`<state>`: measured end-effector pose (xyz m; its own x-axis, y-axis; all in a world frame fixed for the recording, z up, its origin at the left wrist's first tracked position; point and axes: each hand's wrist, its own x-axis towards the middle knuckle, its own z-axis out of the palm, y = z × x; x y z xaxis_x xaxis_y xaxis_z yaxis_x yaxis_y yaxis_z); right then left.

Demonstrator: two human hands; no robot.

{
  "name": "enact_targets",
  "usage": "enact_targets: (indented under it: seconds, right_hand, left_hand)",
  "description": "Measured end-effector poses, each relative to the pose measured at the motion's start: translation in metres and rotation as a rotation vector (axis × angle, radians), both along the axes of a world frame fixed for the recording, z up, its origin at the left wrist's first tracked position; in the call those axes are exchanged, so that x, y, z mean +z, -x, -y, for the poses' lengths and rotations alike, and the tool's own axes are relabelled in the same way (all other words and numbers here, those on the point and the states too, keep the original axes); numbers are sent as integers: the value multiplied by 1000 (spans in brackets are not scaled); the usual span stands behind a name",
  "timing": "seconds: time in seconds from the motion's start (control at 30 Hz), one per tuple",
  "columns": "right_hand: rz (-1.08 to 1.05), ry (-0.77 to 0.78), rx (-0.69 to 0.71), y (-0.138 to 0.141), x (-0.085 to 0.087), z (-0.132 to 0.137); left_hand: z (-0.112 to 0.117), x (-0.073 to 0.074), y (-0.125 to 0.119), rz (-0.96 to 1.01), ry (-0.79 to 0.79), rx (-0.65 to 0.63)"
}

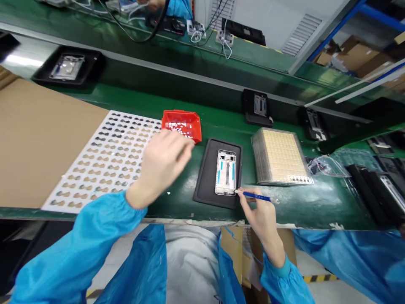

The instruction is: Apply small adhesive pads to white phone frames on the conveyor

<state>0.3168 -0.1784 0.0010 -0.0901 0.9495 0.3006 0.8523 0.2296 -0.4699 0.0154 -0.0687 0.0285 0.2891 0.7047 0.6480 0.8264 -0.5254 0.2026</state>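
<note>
Lying flat on a black tray [204, 185] at the middle of the green bench [221, 123] is a phone frame [227, 174], its inner side up, pale silver with rounded corners and a thin dark outline. Three turquoise strips stand out on it, two along the left side and one along the right, and a dark band runs down the centre between them. Two small black squares sit near the far end; the near end is darker and more crowded with detail.

The person's right hand [260, 214] has its fingers pinched round a blue pen-like tool [257, 196], whose pale tip is at the frame's near right corner. I can't make out from here whether it actually touches. The left hand [163, 160] is up over the gap between a white sheet [66, 208] and a red bin [198, 128], partly hiding both. Its fingers are drawn close together, though I can't tell if anything is between them.

Rows of little bow-tie shapes cover that sheet, mostly tan, with dark ones toward the far left, and small shiny bits lie in the bin. To the right of the black tray stands a stack of clear trays [281, 154], cream on top.
</note>
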Motion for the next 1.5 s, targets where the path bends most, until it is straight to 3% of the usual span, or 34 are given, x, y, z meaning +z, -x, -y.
enact_targets:
  seconds: [0.13, 0.2, 0.37, 0.63, 0.73, 0.87, 0.97, 1.1, 1.17, 1.27, 1.37, 1.43, 1.5]
  right_hand:
    - [177, -75, 60, 0, 5, -2]
    - [244, -111, 79, 1, 8, -3]
    - [318, -129, 101, 1, 11, -5]
    - [306, -6, 100, 2, 14, -5]
    - [90, 88, 66, -1, 14, -4]
    - [-430, 138, -198, -3, 13, 2]
    - [-619, 86, -312, 4, 17, 6]
    - [-580, 30, -175, 26, 33, 2]
    - [-475, 6, -51, 37, 45, -6]
    - [-375, -27, 151, 51, 63, -29]
    - [-329, 8, 355, 78, 76, -68]
    - [-308, 59, 490, 109, 77, -101]
    - [-295, 97, 602, 150, 69, -137]
  left_hand:
    - [56, -11, -39, 0, 151, -373]
    - [70, -23, -55, -24, 219, -453]
    - [76, -50, -83, -154, 350, -488]
    - [75, -65, -97, -335, 403, -499]
    - [79, -66, -94, -392, 364, -497]
    - [83, -63, -93, -468, 290, -504]
    - [81, -56, -100, -506, 246, -539]
    - [74, -42, -107, -429, 349, -619]
    - [70, -39, -98, -302, 376, -623]
    - [71, -41, -58, -62, 352, -472]
    - [79, -54, -3, 145, 335, -40]
    - [84, -67, 27, 168, 335, 231]
    - [86, -82, 43, 115, 333, 350]
